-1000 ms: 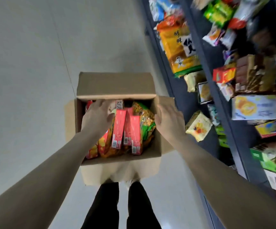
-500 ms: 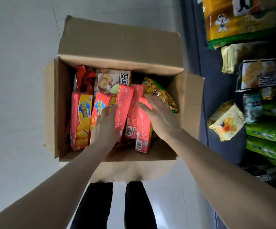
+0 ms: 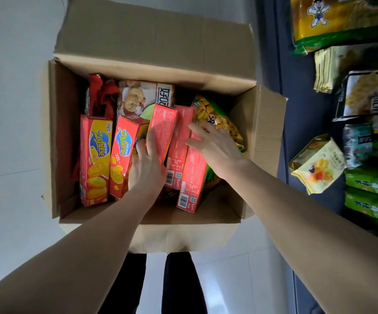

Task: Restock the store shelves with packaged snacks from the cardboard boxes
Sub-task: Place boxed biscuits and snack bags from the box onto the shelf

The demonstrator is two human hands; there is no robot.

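Observation:
An open cardboard box [image 3: 55,137] stands on the floor in front of me, packed with snacks. Two red and yellow cheese-cracker boxes [image 3: 95,159] stand at its left. My left hand [image 3: 147,166] grips a tilted red snack box [image 3: 163,123] in the middle, thumb on its face and fingers in the gap at its left edge. My right hand [image 3: 216,150] rests with straight, spread fingers on two more red boxes [image 3: 191,184]. A yellow-green snack bag [image 3: 219,123] lies beside that hand. A cookie box [image 3: 138,98] sits at the back.
Dark store shelves [image 3: 296,109] run along the right, holding a pale yellow packet [image 3: 317,164], green bags [image 3: 373,180] and a large yellow bag [image 3: 333,17]. The box's far flap [image 3: 156,35] stands open. Pale floor [image 3: 13,109] lies left, my legs [image 3: 174,284] below.
My view has dropped closer to the box. Both hands went from the box's rim down onto the red boxes; the left hand now takes hold of the tilted one.

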